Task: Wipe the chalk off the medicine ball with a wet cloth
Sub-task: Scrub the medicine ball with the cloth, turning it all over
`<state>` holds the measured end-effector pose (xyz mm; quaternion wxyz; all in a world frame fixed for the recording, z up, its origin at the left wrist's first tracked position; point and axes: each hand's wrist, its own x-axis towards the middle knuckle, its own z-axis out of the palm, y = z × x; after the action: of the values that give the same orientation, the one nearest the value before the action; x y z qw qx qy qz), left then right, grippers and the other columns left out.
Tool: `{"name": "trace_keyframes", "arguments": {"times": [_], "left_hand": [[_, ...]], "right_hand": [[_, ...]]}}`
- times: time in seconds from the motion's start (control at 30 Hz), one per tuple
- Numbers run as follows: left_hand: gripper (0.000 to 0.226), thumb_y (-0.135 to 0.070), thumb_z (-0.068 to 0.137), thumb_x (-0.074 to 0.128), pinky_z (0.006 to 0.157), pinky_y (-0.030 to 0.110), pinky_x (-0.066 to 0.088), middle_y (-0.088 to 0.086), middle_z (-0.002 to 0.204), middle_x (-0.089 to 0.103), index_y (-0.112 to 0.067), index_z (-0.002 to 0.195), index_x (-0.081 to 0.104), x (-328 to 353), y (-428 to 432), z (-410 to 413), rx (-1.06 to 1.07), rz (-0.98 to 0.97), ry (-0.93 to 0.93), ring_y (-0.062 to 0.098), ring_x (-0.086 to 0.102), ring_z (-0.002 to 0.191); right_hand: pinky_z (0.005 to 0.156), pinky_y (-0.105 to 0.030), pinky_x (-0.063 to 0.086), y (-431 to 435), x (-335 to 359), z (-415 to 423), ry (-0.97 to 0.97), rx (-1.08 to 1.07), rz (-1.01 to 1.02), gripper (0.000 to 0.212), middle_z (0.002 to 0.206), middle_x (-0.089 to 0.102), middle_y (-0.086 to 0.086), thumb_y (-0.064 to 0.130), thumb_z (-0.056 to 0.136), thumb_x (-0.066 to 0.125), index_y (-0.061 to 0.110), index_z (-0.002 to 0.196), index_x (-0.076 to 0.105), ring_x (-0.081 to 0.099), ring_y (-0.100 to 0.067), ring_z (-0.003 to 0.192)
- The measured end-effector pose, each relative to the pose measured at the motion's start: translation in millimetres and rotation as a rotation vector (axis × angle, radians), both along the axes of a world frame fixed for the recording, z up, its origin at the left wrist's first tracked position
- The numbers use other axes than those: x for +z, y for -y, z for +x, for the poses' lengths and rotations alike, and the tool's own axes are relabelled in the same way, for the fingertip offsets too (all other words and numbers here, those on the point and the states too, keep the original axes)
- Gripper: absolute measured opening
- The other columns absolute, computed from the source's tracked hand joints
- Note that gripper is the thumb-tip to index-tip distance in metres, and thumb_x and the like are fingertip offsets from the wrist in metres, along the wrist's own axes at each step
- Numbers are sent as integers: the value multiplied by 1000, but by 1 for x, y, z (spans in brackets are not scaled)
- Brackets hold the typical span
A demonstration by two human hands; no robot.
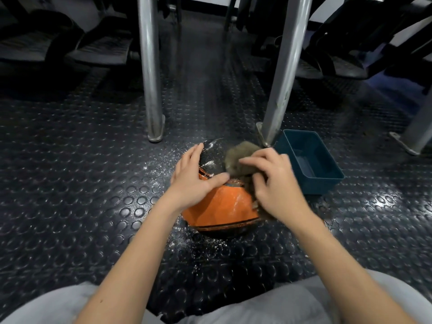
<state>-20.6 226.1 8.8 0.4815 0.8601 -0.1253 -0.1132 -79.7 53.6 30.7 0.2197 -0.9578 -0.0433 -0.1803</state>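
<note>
**Knees point(58, 305) foremost: head view**

We record the medicine ball point(222, 206) on black studded rubber floor point(70, 183), chalk dust point(161, 164) scattered around it. Our left hand point(194, 176) lies flat on the ball, fingers spread; our right hand point(273, 183) clutches the cloth point(240, 157) atop it. One teal tub point(311, 160) stands beside steel legs point(152, 78).

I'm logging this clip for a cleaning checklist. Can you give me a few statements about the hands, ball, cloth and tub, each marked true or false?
1. The right hand presses a cloth on the medicine ball. True.
2. The left hand holds a second cloth. False: it rests bare on the ball.
3. A blue tub stands on the floor to the ball's right. True.
4. The floor around the ball is free of chalk. False: white specks lie scattered round it.
5. White streaks show on the ball's surface. True.
</note>
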Motion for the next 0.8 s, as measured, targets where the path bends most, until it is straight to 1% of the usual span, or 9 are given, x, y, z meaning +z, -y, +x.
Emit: {"name": "trace_keyframes", "arguments": {"times": [0.13,0.23,0.33,0.5,0.57,0.63,0.7,0.77,0.8], "left_hand": [[94,-52,80,64,117,52,10,-14,157,3,-32,151,7,0,0,0,-7,-16,-36,13,3,144],[92,-50,80,65,117,52,10,-12,157,5,-32,151,9,-1,1,-1,20,-26,-30,15,4,144],[91,-45,80,67,118,48,10,-11,156,6,-32,151,11,-1,0,0,27,-49,-34,15,4,144],[90,-42,81,68,117,46,12,-12,155,8,-31,150,12,0,-1,3,42,-135,-103,15,7,143],[90,-43,80,68,117,46,13,-12,155,8,-32,150,13,-2,-1,5,59,-148,-103,16,7,143],[89,-43,80,69,117,45,13,-11,155,10,-32,150,14,-4,-1,5,79,-147,-91,15,8,143],[89,-41,80,69,117,44,12,-10,156,10,-31,150,15,-4,0,5,81,-141,-69,15,8,143],[90,-42,80,69,118,46,12,-11,156,9,-31,150,14,-3,0,4,75,-144,-82,15,6,144],[90,-43,80,69,118,48,12,-11,156,8,-32,150,13,-2,1,4,69,-148,-92,15,6,144]], "right_hand": [[82,-20,27,40,-1,9,-63,-322,67,36,109,52,1,-1,90,47,17,116,64,41,-25,105],[80,-5,26,14,7,3,111,-170,116,34,101,53,5,-2,86,54,15,112,66,45,-19,98],[85,-1,25,-6,0,-7,79,35,53,32,103,54,1,-1,83,54,14,108,68,42,-14,93],[88,-22,30,49,-9,11,-105,-328,64,35,108,54,-6,-2,88,51,16,114,66,46,-30,109],[88,-20,30,36,1,8,13,-266,123,36,103,54,-1,-2,86,53,17,113,66,49,-27,106],[90,-18,33,8,6,-3,104,-46,168,35,102,54,3,0,83,54,17,110,67,50,-20,99],[88,-6,30,-9,-1,-12,97,93,118,33,101,52,5,5,81,52,18,106,69,46,-15,95],[85,-4,28,1,-12,-6,105,47,70,32,99,50,4,9,80,50,18,103,71,45,-15,94],[84,-4,27,12,-15,0,97,-51,86,32,97,49,3,9,81,50,18,103,71,46,-17,96]]}}
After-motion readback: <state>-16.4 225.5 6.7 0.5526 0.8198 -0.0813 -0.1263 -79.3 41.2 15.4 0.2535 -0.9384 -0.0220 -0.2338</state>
